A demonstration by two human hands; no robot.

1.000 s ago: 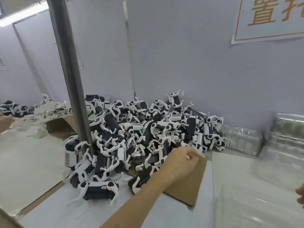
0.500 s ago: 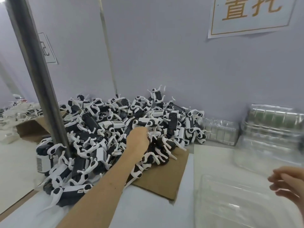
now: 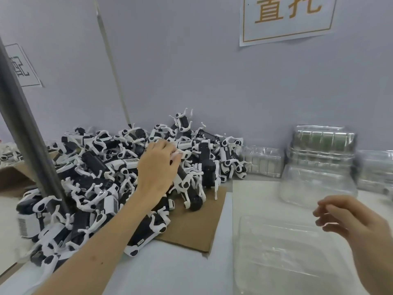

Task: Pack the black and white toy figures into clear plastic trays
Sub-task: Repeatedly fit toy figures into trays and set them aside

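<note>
A large heap of black and white toy figures (image 3: 110,162) lies on a cardboard sheet (image 3: 202,228) at the left and middle. My left hand (image 3: 158,167) reaches into the top of the heap, its fingers curled round one toy figure (image 3: 187,184) whose body and white legs hang below the hand. In front at the right lies an empty clear plastic tray (image 3: 276,252). My right hand (image 3: 357,226) hovers above that tray's right side, fingers loosely curled, holding nothing.
A slanted metal pole (image 3: 27,133) crosses the left side in front of the heap. Stacks of clear trays (image 3: 323,145) stand by the wall at the right, with a lower stack (image 3: 263,160) beside the heap. A paper sign (image 3: 287,18) hangs on the wall.
My left hand has gone further up the heap and closed on a figure, which now hangs partly lifted. My right hand has come further into view over the tray.
</note>
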